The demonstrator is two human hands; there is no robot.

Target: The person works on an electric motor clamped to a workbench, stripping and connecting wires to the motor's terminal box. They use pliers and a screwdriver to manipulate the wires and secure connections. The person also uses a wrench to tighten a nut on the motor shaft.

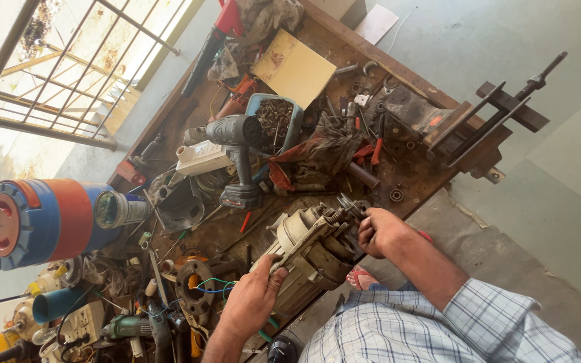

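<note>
A dirty beige electric motor (307, 252) lies at the near edge of a cluttered wooden workbench (411, 178). My left hand (253, 299) presses down on the motor's housing, with the fingers spread over its lower end. My right hand (379, 232) is closed around the metal shaft end (345, 208) that sticks out of the motor's upper end. A plaid sleeve covers my right upper arm.
A grey cordless drill (237, 144) stands beyond the motor, next to a blue tray of screws (274, 117) and a white power strip (200, 158). A blue and orange cylinder (42, 222) sits at the left. A dark vise (485, 121) is at the bench's far end, with red-handled pliers (376, 151) near it.
</note>
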